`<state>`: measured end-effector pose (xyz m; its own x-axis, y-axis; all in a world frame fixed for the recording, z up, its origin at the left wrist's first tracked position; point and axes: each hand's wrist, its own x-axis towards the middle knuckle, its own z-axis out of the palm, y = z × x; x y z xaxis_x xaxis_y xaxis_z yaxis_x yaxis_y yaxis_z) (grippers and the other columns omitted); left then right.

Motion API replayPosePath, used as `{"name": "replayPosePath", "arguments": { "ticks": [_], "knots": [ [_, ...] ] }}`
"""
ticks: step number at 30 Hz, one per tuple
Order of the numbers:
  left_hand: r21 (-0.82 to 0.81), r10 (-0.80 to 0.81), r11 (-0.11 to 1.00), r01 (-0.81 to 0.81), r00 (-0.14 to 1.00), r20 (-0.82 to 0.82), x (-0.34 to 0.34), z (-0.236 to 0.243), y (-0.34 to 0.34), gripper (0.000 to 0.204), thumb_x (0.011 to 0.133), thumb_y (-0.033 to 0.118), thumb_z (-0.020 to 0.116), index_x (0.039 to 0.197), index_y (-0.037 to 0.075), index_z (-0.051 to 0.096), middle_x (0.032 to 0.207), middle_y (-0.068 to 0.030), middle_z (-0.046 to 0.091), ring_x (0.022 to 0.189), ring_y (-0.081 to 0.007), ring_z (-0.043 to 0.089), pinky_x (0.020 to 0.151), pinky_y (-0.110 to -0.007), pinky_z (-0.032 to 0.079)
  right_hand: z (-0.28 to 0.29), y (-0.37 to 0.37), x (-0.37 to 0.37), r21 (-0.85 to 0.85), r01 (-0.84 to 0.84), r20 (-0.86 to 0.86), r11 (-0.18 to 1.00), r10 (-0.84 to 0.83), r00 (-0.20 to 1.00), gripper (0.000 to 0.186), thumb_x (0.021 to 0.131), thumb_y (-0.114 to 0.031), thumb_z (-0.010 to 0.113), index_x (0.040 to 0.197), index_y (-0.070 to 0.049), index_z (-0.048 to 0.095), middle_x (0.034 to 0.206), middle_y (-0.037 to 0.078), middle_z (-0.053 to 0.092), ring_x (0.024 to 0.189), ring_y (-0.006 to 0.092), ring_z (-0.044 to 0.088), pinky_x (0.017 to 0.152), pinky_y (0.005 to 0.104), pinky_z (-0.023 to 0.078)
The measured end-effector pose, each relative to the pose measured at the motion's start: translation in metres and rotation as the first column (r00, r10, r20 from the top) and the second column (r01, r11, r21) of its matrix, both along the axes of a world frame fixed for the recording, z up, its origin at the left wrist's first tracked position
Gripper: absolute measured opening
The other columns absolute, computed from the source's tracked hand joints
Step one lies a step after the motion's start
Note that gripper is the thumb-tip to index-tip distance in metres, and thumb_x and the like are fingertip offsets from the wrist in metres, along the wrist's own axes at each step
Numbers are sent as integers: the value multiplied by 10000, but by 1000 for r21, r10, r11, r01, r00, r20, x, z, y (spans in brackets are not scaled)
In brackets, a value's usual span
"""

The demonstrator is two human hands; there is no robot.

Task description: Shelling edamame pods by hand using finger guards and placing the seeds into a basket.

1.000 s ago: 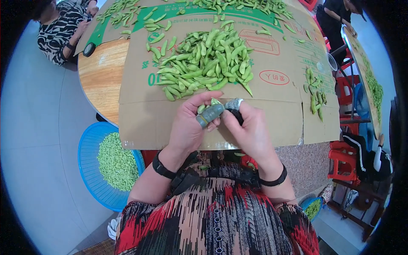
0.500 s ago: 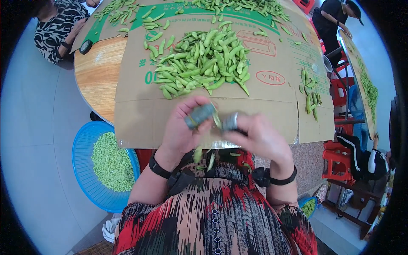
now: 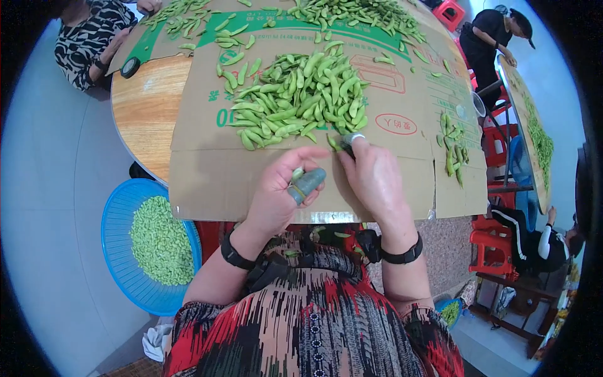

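A heap of green soybean pods [image 3: 301, 94] lies on a flattened cardboard sheet [image 3: 251, 182] on the table before me. My right hand [image 3: 374, 179] is at the heap's near edge, its covered fingertip and thumb pinching a single pod [image 3: 332, 143]. My left hand [image 3: 282, 185] hovers over the cardboard's near part, with a grey-green cover [image 3: 306, 186] on its thumb. The left index finger stretches toward the right hand while the other fingers curl round a pale green bean [image 3: 298, 173]. How many beans that hand holds is hidden.
Left of me stands a blue basket [image 3: 113, 232] of shelled beans [image 3: 162, 242]. More pods [image 3: 370, 19] lie along the far side, with a small group [image 3: 452, 147] at right. Other people sit or stand at left and right. Red stools [image 3: 493, 245] stand at right.
My right hand has moved away from the left, up to the heap's edge, and now pinches a pod. The pod earlier between both hands is gone from there. My left hand has dropped slightly.
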<state>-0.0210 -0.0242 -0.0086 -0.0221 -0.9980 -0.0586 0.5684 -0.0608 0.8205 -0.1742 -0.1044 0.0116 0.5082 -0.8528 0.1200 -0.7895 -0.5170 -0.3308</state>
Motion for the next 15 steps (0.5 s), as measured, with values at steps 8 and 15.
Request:
{"name": "replayPosePath", "arguments": {
  "ticks": [8,15],
  "knots": [
    [1,33,999,-35,954,296,-5,5,-11,348,834,68,606,1173,22,540,887,8,575,753,-52,506,656,-183,395,5,20,-3,698,-575,696,426,-592,407,190,907,-129,539,1051,-11,579,642,-75,449,498,17,343,442,169,259],
    [-1,129,992,-129,989,69,-2,2,-22,170,827,59,630,987,8,661,929,-39,659,847,-91,580,790,-230,440,13,17,-12,724,-617,670,307,-523,526,238,974,-225,385,895,-48,524,664,-49,439,508,16,308,458,167,248]
  ]
}}
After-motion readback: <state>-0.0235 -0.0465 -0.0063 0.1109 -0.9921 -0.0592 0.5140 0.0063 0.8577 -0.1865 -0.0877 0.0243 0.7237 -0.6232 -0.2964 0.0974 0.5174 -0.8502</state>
